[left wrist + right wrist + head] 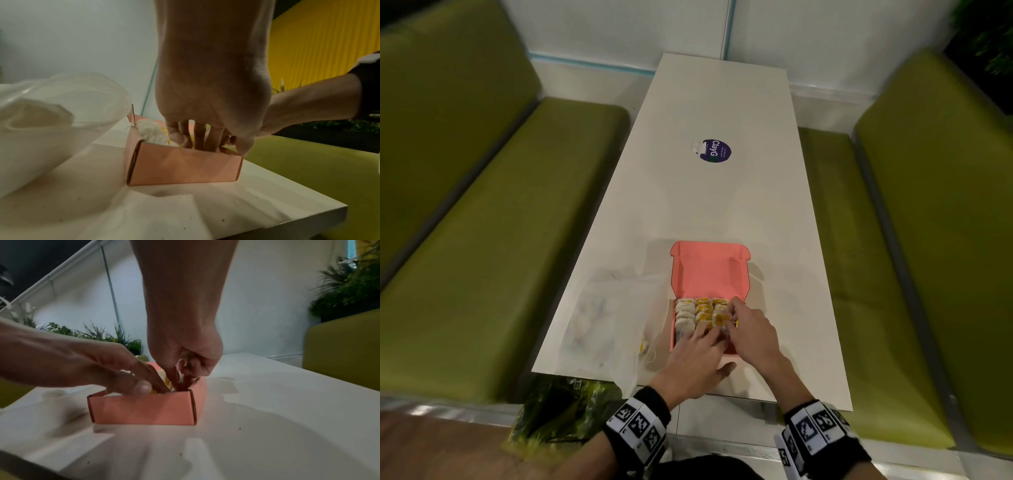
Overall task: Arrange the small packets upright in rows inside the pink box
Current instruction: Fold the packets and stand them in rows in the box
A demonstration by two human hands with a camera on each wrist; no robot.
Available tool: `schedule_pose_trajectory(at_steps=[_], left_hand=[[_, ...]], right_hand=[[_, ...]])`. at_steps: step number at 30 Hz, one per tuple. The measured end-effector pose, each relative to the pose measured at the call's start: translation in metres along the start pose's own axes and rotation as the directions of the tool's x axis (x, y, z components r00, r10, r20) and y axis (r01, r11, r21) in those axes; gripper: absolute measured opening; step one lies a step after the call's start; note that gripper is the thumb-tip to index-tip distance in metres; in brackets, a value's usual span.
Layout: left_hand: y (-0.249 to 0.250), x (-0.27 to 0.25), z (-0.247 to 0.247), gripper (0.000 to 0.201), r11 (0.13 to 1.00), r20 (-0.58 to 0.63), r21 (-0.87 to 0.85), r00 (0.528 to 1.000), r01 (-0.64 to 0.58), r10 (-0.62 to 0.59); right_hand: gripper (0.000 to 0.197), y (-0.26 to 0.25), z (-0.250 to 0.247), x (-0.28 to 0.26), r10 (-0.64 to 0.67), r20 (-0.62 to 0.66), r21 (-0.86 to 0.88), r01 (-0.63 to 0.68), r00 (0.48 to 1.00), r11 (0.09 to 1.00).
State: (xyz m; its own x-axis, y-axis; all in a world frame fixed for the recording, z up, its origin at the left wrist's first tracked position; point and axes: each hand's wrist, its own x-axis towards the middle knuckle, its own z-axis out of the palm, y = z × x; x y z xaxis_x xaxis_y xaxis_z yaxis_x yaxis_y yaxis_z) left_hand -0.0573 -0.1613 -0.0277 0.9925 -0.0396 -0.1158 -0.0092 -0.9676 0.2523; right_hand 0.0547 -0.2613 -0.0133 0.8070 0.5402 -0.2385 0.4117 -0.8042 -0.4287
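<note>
The white bench (722, 212) runs up the middle of the head view between 2 green sofa seats (493, 240). Low in the centre sits the pink box (709, 270), lid flapped back, likely so both hands can reach in. At lower left a clear plastic bag (606, 329) lies just beside it, probably the supply. Tea-bag packets (702, 310) stand in 3 rows inside. The left hand (697, 356) presses straight fingers among them, seemingly bracing the rows. The right hand (751, 330) pinches 1 packet at the box's right side. A purple sticker (716, 151) lies well apart.
</note>
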Motion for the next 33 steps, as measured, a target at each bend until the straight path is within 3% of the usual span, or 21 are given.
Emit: schedule_pose_trajectory(at_steps=[4,8,11,17,20,22,24,27,30,33], left_hand=[[0.002,0.002,0.005,0.057,1.000,-0.042,0.019,0.999,0.010,-0.009],[0.000,0.003,0.008,0.055,1.000,-0.079,0.021,0.997,0.011,-0.009],[-0.001,0.004,0.013,0.056,0.999,-0.077,0.044,0.997,0.012,-0.009],[0.000,0.003,0.011,0.055,0.996,-0.074,0.083,0.997,0.014,-0.008],[-0.001,0.002,0.007,0.055,0.999,-0.077,0.044,0.997,0.009,-0.005],[-0.002,0.002,0.004,0.048,1.000,-0.130,-0.016,0.991,0.011,-0.013],[-0.004,0.002,-0.001,0.039,0.997,-0.223,-0.073,0.974,0.027,-0.042],[-0.009,0.003,-0.011,0.030,0.982,-0.338,-0.182,0.934,0.058,-0.118],[-0.010,0.004,-0.026,0.031,0.924,-0.331,-0.377,0.921,0.068,-0.204],[-0.011,0.006,-0.034,0.028,0.909,-0.333,-0.416,0.927,0.021,-0.173]], right_hand=[[0.025,0.001,-0.003,-0.009,-0.041,-0.119,-0.005,0.041,0.992,0.999],[0.009,0.008,0.000,-0.018,-0.158,-0.034,-0.044,0.157,0.987,0.987],[0.020,0.012,0.002,-0.013,-0.173,0.032,-0.086,0.175,0.984,0.981],[0.021,0.007,0.005,-0.005,-0.165,0.089,-0.136,0.176,0.982,0.975],[0.022,0.007,0.003,-0.003,-0.154,0.079,-0.038,0.157,0.985,0.987],[0.021,0.007,-0.001,-0.003,-0.130,0.002,0.172,0.127,0.992,0.977],[0.015,0.005,-0.005,-0.007,-0.047,-0.045,0.455,0.062,0.998,0.888],[0.026,-0.003,-0.010,-0.011,0.072,0.052,0.741,-0.086,0.996,0.666],[0.050,-0.011,-0.011,-0.012,0.112,0.196,0.870,-0.225,0.974,0.439],[0.069,-0.015,-0.010,-0.011,0.082,0.255,0.889,-0.267,0.963,0.373]])
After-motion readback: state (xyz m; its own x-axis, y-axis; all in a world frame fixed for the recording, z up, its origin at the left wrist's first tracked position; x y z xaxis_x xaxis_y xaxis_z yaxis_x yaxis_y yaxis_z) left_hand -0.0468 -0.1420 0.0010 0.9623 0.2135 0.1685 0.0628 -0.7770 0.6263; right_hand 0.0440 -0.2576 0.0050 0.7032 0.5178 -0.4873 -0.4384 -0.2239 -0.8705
